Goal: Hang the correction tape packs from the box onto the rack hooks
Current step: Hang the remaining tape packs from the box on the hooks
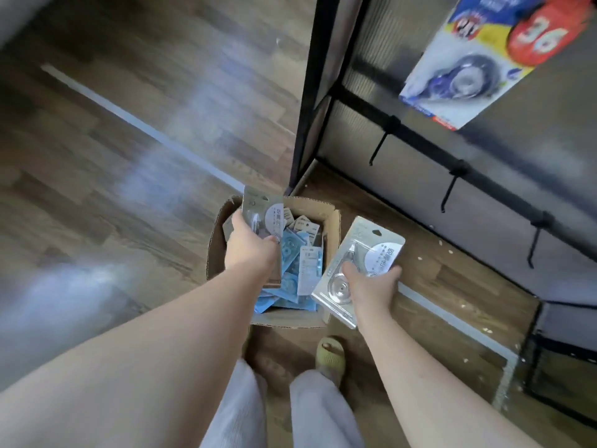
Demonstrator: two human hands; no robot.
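An open cardboard box (332,231) stands on the wooden floor, holding several blue and grey correction tape packs (302,253). My left hand (250,245) grips a grey pack (263,208) above the box. To the right of the box, my right hand (371,284) grips another grey pack (361,253) by its lower edge. The black rack (420,137) rises at the right, with three bare hooks (379,147) along a low bar. One blue, yellow and red pack (478,59) hangs higher up on the rack.
My legs and a foot in a green slipper (331,355) are just behind the box. The rack's black post (310,92) stands right behind the box. Bare wooden floor (113,156) spreads to the left.
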